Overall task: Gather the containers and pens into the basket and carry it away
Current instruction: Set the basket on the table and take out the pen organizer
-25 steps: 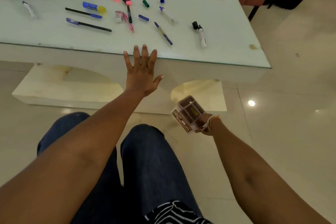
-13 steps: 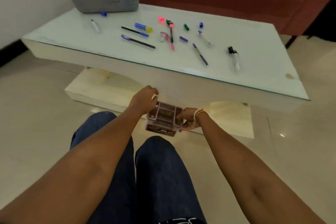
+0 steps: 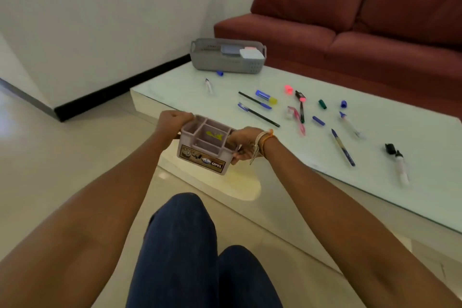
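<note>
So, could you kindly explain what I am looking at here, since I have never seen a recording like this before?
There is no machine: a person wears a wide-angle camera on the head, so the one picture looks forward and down over their own arms and knees. The left hand and right hand grip opposite sides of a small divided container, held in the air near the table's corner. The glass-topped table carries loose pens, markers and caps, among them a blue pen and a pink pen. At its far end stands a grey basket with some flat boxes already in it. A red sofa stands behind. The task is to collect everything into that basket.
</note>
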Action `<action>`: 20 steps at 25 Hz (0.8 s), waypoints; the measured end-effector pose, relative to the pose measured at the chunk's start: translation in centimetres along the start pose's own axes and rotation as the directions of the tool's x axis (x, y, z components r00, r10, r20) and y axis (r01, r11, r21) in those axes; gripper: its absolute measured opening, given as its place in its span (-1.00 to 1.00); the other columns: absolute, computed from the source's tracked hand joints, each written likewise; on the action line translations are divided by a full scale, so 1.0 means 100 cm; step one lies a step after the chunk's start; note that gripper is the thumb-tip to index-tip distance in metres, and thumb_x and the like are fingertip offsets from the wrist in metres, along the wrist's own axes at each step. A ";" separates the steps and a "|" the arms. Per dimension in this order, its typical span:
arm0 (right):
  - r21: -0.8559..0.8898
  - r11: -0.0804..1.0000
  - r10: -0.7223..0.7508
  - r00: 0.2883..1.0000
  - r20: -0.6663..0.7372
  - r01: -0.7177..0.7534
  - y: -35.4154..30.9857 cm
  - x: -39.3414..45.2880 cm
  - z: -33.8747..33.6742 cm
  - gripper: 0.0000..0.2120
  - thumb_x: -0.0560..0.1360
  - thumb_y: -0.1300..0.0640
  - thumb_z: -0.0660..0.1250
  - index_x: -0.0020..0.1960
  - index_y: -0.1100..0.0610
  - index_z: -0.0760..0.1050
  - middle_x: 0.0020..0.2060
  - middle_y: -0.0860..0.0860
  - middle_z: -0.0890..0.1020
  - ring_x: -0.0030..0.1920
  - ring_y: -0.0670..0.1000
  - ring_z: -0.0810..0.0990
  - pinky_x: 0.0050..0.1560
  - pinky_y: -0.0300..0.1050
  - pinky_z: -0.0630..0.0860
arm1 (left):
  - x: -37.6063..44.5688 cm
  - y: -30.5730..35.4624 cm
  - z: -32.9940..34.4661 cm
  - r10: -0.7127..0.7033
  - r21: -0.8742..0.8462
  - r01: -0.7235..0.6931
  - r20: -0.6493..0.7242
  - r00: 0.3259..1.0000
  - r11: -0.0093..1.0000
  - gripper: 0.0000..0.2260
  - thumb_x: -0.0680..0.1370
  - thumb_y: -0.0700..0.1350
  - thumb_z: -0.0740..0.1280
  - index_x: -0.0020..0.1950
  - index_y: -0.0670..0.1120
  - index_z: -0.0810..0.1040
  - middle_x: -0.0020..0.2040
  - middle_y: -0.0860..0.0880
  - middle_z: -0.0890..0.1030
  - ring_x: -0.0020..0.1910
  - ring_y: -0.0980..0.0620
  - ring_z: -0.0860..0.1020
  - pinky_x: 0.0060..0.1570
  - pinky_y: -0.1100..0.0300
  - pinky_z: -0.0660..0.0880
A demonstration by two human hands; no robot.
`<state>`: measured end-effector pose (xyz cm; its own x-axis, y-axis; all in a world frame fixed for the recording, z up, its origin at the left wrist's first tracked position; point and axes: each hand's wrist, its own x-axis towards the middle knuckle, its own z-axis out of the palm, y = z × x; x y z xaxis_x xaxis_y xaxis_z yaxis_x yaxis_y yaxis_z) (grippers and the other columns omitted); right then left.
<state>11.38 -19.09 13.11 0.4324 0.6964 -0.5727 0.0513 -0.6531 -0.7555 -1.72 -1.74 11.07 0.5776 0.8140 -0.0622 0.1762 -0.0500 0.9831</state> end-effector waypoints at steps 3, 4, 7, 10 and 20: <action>-0.003 0.998 -0.065 0.998 -0.023 0.065 -0.057 0.007 -0.016 -0.86 0.50 0.23 0.26 -0.02 0.30 0.50 -0.16 0.28 0.61 -0.54 0.03 0.62 -0.60 -0.32 0.49 | 0.026 0.029 -0.021 0.009 -0.071 -0.014 -0.075 0.997 0.997 -0.84 0.42 -0.10 0.42 -0.35 -0.07 0.57 -0.44 0.06 0.59 -0.42 0.09 0.57 -0.45 0.25 0.53; -0.005 0.996 -0.086 0.994 -0.068 0.086 -0.072 0.013 -0.021 -0.88 0.48 0.24 0.28 -0.06 0.29 0.52 -0.22 0.26 0.61 -0.55 0.03 0.61 -0.59 -0.31 0.49 | 0.036 0.036 -0.025 -0.007 -0.093 -0.001 -0.087 0.996 0.996 -0.86 0.44 -0.09 0.41 -0.31 -0.08 0.58 -0.39 0.03 0.61 -0.38 0.05 0.57 -0.41 0.21 0.53; 0.014 0.987 -0.151 0.961 -0.232 0.158 -0.105 0.047 -0.029 -0.91 0.41 0.26 0.32 -0.12 0.29 0.51 -0.36 0.22 0.60 -0.56 0.03 0.57 -0.57 -0.26 0.51 | 0.063 0.046 -0.028 -0.077 -0.172 0.060 -0.093 0.993 0.983 -0.82 0.50 -0.05 0.33 -0.01 -0.13 0.60 -0.15 -0.09 0.63 -0.21 -0.06 0.59 -0.25 0.11 0.55; 0.108 0.970 -0.177 0.937 -0.300 0.218 -0.117 0.090 -0.019 -0.86 0.39 0.21 0.34 -0.12 0.29 0.50 -0.40 0.18 0.60 -0.59 0.02 0.56 -0.52 -0.20 0.55 | 0.084 0.039 -0.027 -0.015 -0.226 0.035 0.090 0.996 0.974 -0.70 0.58 -0.02 0.18 0.18 -0.12 0.58 0.03 -0.18 0.64 -0.09 -0.13 0.62 -0.13 0.08 0.56; 0.248 0.918 -0.227 0.922 -0.314 0.310 -0.140 0.143 -0.006 -0.71 0.53 0.10 0.28 0.14 0.29 0.46 -0.28 0.20 0.62 -0.33 0.15 0.67 -0.31 0.02 0.67 | 0.117 0.017 -0.030 0.014 -0.242 -0.012 0.006 1.000 0.970 -0.81 0.56 0.04 0.29 0.13 0.01 0.47 -0.03 0.02 0.58 -0.04 0.05 0.54 -0.07 0.19 0.42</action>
<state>17.35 -0.16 15.74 0.6700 0.6966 -0.2568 -0.0425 -0.3094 -0.9500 2.97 9.42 12.51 0.5849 0.8096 -0.0493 -0.0287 0.0814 0.9963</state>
